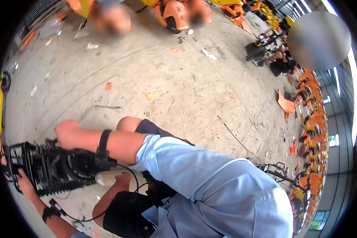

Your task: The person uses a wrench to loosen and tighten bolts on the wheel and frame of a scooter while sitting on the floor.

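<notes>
To my left, on the scuffed, stained concrete floor [166, 71], sits a dull black machine [53, 166] of tubular bars, a ribbed coil [67, 188] and a rounded housing [82, 164]. My left hand [25, 183] touches its bars and my right hand [69, 134] curls fist-like beside it; whether either grips anything I cannot tell.

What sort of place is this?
Probably a vehicle repair or dismantling workshop: a stripped black chassis, a row of orange vehicles, and a loose orange panel on the littered floor.
</notes>
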Motion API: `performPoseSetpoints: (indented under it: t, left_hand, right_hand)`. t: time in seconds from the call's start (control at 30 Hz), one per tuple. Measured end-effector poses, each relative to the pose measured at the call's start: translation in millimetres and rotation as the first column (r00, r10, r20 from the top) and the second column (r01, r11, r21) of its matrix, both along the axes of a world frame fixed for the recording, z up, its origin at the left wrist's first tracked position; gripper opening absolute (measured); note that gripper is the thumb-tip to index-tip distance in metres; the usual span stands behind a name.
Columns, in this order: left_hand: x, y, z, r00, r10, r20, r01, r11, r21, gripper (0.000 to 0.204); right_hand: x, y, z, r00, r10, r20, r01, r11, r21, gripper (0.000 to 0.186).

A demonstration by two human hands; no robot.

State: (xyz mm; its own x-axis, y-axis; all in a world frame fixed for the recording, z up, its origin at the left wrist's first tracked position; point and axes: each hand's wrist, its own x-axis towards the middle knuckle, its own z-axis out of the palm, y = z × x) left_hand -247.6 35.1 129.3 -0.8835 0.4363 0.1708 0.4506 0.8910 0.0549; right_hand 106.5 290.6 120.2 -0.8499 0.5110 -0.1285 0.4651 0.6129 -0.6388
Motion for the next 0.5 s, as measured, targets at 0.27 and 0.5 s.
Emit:
performPoseSetpoints:
  t: [0.27, 0.5]
  left_hand:
    - [-26.9, -47.2, 9.1, 0.998, 0.069, -0.010, -0.069, 0.991, -0.115, 0.073]
    - [16.7, -15.6, 29.4, 0.965, 0.255, 0.064, -0.247, 0.963, -0.106, 0.076]
  right_hand:
    - [54.9, -39.8, -8.5, 0.956, 0.230, 0.183, -0.240, 0.970, 0.037, 0.022]
    - [49.1, -24.9, -31.3, 0.839, 0.381, 0.388, -0.440, 0.895, 0.073, 0.029]
